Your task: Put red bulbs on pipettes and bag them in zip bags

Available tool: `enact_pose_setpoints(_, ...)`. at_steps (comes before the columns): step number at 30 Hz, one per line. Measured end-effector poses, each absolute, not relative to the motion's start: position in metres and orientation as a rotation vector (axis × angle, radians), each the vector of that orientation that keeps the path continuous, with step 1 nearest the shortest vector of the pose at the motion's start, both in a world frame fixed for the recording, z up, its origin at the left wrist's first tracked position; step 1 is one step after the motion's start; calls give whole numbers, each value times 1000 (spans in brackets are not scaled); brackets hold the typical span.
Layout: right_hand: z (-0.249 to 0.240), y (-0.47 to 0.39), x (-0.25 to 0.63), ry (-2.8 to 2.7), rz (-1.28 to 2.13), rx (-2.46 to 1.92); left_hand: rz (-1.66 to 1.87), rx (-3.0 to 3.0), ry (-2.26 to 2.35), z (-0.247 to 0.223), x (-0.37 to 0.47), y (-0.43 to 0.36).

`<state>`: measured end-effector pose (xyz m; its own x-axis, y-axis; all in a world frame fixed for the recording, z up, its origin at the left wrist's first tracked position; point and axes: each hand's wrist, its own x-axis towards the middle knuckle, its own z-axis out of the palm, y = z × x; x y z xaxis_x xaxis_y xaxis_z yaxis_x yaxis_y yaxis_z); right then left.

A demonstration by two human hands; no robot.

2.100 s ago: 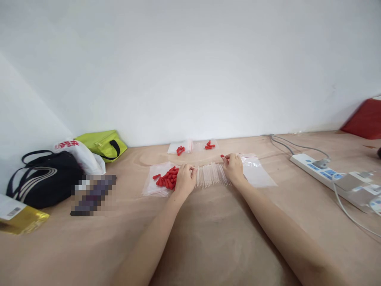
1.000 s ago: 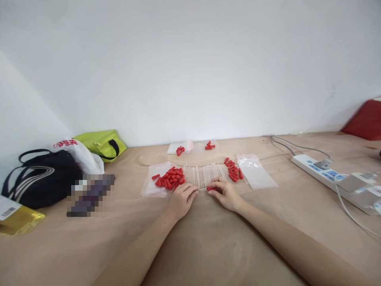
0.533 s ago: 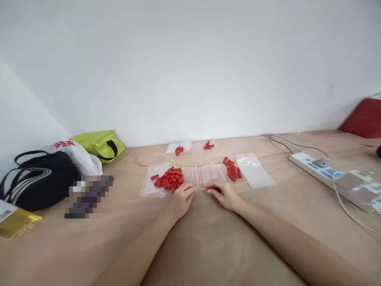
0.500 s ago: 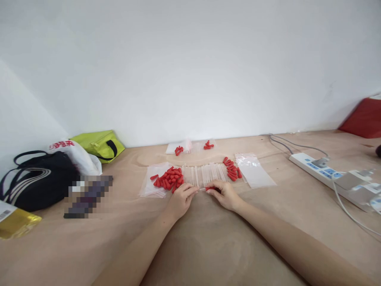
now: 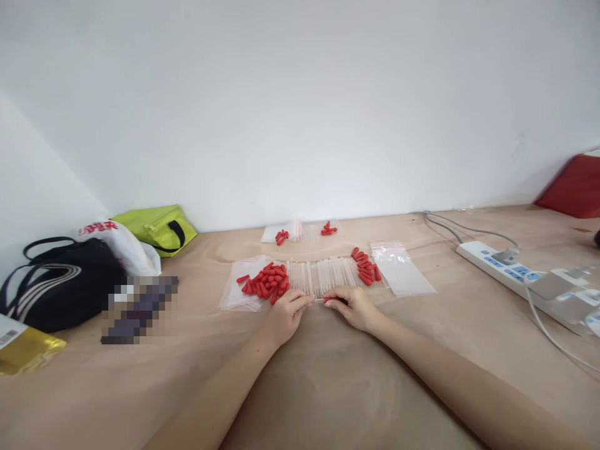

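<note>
Wooden table point(image 5: 309, 394), red bulb point(image 5: 329, 299) in right grip point(image 5: 352, 307), tube point(image 5: 319, 300) leftward

A pale wall point(image 5: 328, 112) rises behind the wood-grained tabletop point(image 5: 319, 387) under soft, even light.

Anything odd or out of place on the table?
Nothing looks spilled or damaged. Minor: one red cap pokes out leftward from the larger heap, breaking its outline. The pixelated patch beside the black bag hides what's there, so I can't judge that.
</note>
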<state>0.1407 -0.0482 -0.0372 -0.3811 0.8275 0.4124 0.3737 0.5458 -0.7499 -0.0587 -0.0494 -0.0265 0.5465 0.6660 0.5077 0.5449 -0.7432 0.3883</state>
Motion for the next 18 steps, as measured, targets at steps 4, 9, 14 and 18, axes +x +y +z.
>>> enact_pose_setpoints(4, -37, -49, 141, -1970, 730, -977, 985, 2623, 1003, -28, -59, -50)
enact_pose_setpoints(9, -37, -50, 142, -1989, 717, -965, 947, 2690, 1007, -26, -58, -52)
enact_pose_setpoints(14, -35, -52, 142, -2012, 691, -957, 986, 2721, 967, -28, -58, -50)
enact_pose_setpoints(18, -34, -53, 141, -2005, 681, -966, 975, 2747, 950, -28, -58, -50)
